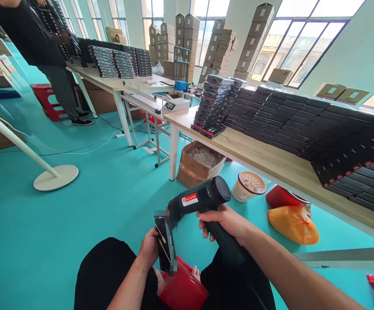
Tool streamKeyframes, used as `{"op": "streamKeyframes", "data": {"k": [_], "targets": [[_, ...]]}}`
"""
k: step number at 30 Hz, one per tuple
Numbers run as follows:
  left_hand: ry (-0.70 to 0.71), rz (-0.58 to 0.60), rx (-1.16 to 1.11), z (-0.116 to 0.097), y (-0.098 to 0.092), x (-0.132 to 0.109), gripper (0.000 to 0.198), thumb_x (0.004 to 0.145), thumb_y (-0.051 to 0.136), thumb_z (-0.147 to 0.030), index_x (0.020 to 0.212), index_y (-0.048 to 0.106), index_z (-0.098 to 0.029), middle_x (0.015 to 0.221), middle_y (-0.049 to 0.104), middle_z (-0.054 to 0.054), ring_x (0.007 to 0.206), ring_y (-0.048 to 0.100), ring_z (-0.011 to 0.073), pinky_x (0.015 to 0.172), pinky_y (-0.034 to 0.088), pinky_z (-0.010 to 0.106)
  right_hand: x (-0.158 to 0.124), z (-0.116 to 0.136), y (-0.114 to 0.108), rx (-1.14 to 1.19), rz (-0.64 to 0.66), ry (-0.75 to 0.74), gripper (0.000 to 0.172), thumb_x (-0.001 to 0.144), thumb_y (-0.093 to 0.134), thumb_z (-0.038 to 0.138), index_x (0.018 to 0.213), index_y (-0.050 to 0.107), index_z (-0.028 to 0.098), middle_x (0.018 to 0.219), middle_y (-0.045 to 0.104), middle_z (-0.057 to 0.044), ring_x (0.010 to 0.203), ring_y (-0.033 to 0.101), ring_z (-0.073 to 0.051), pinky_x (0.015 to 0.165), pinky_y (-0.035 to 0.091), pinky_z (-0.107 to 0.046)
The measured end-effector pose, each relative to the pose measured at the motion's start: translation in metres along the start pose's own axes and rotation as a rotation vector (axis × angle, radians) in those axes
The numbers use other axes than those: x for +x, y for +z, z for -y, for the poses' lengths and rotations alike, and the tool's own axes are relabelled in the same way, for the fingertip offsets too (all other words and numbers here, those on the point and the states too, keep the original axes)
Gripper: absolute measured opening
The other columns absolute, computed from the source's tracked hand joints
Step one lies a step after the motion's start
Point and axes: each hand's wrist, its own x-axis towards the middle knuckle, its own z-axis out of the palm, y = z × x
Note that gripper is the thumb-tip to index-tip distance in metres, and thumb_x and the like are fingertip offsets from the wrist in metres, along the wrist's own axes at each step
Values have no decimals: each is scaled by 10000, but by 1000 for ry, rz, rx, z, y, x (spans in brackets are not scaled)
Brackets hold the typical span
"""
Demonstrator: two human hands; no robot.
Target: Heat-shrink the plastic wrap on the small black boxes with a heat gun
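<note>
My right hand [224, 221] is wrapped round the handle of a black heat gun [203, 196] with a red and white label. The gun's nozzle points left and down, close beside a slim black box [165, 243] with a picture of a white cable on its front. My left hand [150, 247] grips that box by its left side and holds it upright. Whether the nozzle touches the box I cannot tell. Below the box, between my knees, is a red plastic stool or bin [185, 290].
Stacks of black boxes [271, 114] line the wooden table [264, 161] on my right. Beneath it are a carton [200, 163], a wastebasket [248, 186] and an orange bag [293, 224]. A fan base [56, 177] stands left. A person [45, 47] works at the far table.
</note>
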Motion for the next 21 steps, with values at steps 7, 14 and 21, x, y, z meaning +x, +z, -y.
{"op": "streamKeyframes", "data": {"k": [7, 14, 21], "targets": [[23, -10, -22, -8, 3, -1, 105, 695, 516, -151, 655, 613, -160, 504, 586, 27, 431, 554, 181, 455, 447, 292, -18, -7, 8, -120, 77, 116, 140, 693, 692, 241, 793, 639, 159, 632, 650, -9, 503, 597, -148, 440, 436, -254], [31, -48, -89, -13, 5, -6, 362, 838, 654, -547, 848, 624, -186, 670, 645, 25, 529, 611, 176, 429, 438, 261, -80, -73, 2, -56, 64, 309, 141, 666, 712, 214, 787, 706, 140, 671, 650, -20, 568, 621, -145, 487, 452, -229], [-174, 378, -344, -20, -1, -23, 883, 802, 497, -810, 1413, 499, -173, 1094, 693, 196, 908, 683, 309, 507, 482, 275, -78, -131, -21, 668, -181, 142, 405, 724, 823, 425, 974, 746, 116, 749, 671, -25, 562, 586, -101, 461, 443, -188]]}}
